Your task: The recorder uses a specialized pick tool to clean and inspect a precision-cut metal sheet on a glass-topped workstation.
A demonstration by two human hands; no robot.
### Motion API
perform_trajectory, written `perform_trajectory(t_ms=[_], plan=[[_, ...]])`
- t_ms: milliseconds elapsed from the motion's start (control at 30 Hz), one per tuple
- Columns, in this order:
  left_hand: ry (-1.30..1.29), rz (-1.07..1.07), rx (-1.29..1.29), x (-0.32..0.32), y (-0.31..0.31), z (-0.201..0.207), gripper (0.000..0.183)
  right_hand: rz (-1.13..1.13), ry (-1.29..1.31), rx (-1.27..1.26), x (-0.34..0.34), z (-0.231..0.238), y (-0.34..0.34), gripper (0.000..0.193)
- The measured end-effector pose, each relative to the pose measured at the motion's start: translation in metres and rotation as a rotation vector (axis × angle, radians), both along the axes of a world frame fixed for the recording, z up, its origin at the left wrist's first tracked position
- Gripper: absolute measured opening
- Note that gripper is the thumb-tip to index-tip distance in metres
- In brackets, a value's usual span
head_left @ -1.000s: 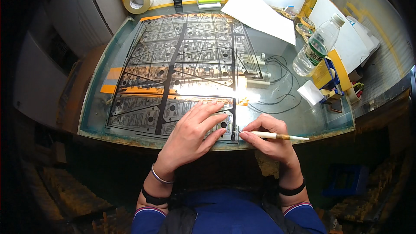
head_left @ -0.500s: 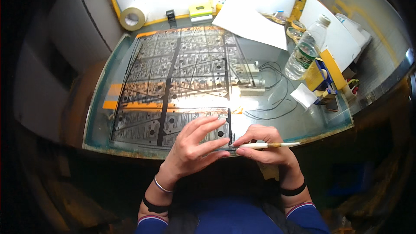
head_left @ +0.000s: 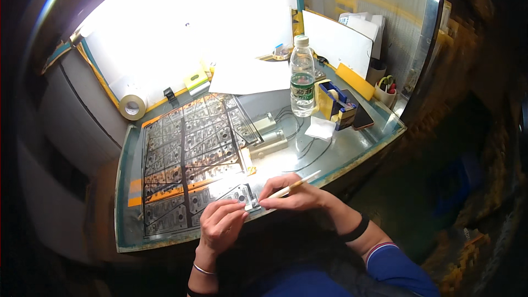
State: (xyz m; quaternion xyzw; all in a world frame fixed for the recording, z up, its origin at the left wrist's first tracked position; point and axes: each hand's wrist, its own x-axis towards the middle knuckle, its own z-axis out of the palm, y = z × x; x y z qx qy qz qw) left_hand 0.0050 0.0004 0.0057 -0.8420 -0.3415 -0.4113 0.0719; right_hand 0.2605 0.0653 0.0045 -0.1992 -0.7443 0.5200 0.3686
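A slim white stick with a gold-coloured band (head_left: 294,185), like a brush or pen, slants through the grip of my right hand (head_left: 297,193). Its right end points up and away. My left hand (head_left: 223,225) has its fingers bent and drawn together, the tips meeting a small pale piece (head_left: 252,205) between both hands; I cannot make out what it is. The right fingertips come close to it as well. Under and beyond them lies a large dark-lined patterned film sheet (head_left: 186,159), its near right corner partly covered by my hands.
The glass-topped table (head_left: 129,154) has a raised greenish edge. Grey blocks with black cables (head_left: 269,142) sit right of the film. Farther off are a water bottle (head_left: 302,77), tape dispenser (head_left: 336,102), folded white tissue (head_left: 320,128), tape roll (head_left: 132,107) and white paper (head_left: 247,77).
My view has swung to the right, so the table appears tilted. My left fingers, spread before, are now drawn in at the small pale piece. The white stick stays in my right hand.
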Motion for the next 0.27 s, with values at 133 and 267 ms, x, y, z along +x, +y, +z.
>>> perform_trajectory(t_ms=[133,267], plan=[[-0.058,0.034,-0.019,-0.018,-0.029,-0.004,0.014,-0.357,0.027,0.072,0.019,0.001,0.008,0.013],[-0.035,0.016,-0.228,-0.034,-0.059,-0.010,0.015,-0.607,-0.147,0.308,0.052,-0.001,0.032,0.013]])
